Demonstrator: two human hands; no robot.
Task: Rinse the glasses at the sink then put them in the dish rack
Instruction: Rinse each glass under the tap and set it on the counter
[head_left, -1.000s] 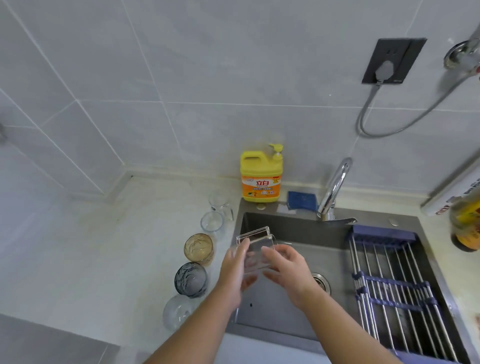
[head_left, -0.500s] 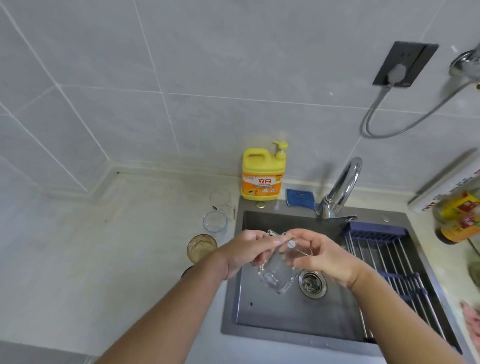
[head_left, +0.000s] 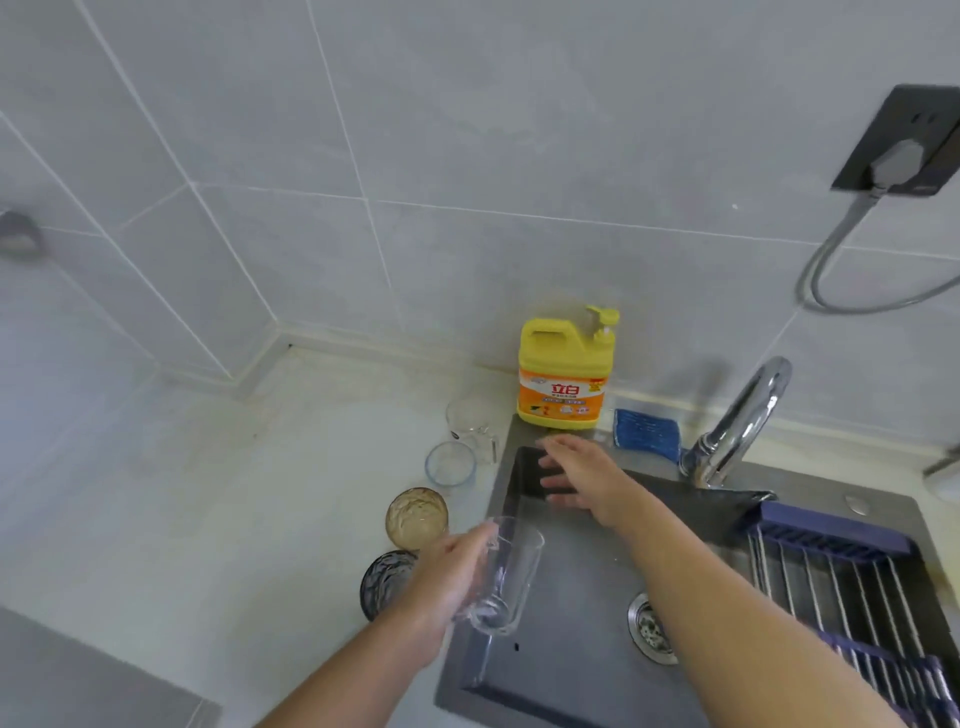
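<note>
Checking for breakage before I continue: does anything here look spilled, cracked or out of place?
Nothing stands out. The left hand holds a clear glass tilted over the sink; the counter glasses stand upright; no spill or crack shows.

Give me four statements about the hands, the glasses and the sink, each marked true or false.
1. The left hand holds a clear glass. True.
2. The right hand grips the faucet. False: it reaches with straight fingers over the back left corner of the sink, holding nothing.
3. The yellow soap bottle stands behind the sink. True.
4. The amber glass sits in the dish rack. False: it stands on the counter, left of the sink.
</note>
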